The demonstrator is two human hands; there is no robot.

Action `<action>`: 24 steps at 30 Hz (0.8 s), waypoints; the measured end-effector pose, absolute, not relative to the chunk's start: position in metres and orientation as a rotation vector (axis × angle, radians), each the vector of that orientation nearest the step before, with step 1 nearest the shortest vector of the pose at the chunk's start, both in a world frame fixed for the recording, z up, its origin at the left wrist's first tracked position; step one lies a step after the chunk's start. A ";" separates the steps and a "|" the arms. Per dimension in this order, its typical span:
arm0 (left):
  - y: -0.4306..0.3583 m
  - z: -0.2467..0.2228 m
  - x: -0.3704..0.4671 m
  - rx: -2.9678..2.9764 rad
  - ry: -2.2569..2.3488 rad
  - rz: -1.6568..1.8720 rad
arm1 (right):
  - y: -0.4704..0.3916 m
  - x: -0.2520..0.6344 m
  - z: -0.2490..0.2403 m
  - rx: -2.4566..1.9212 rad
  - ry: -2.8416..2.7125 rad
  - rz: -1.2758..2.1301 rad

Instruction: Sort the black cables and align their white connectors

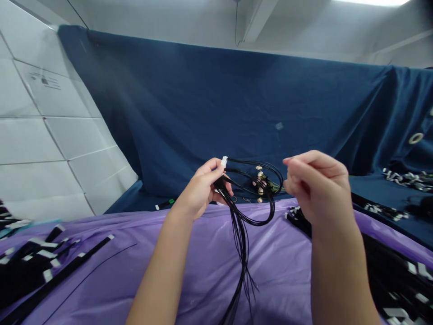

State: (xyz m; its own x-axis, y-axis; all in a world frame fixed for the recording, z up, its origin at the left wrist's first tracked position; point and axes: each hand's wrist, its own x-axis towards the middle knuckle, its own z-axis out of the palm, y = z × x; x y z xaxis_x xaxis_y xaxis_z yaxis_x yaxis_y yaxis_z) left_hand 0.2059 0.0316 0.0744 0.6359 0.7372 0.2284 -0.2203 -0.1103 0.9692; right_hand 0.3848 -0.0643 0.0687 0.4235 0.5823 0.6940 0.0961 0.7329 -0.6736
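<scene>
My left hand (202, 187), left of the middle, pinches a white connector (224, 162) between thumb and fingers. Thin black wires run out of this connector, and a wire harness (241, 228) of them passes through the same hand, loops to the right and hangs down with loose ends spread below. My right hand (320, 187) is raised to the right of the loop, apart from it, with its fingers curled and thumb and forefinger pressed together. Whether a wire end is between those fingertips cannot be made out.
A purple sheet (277, 271) covers the surface before me. Black cables with white connectors lie in piles at left (37, 257) and right (389, 266). Behind the hands are small pale flowers (260, 183), a blue cloth (216, 99) and a tape roll (416, 138). White boxes (30, 140) stand left.
</scene>
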 end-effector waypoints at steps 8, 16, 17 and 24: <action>0.034 0.070 0.208 1.506 0.479 0.877 | -0.058 0.367 0.062 -1.199 -1.366 0.024; 0.032 0.070 0.207 1.517 0.438 0.838 | -0.059 0.369 0.063 -1.213 -1.378 0.047; 0.032 0.070 0.207 1.518 0.433 0.834 | -0.060 0.369 0.064 -1.214 -1.382 0.056; 0.032 0.070 0.206 1.497 0.401 0.843 | -0.063 0.368 0.066 -1.187 -1.381 0.092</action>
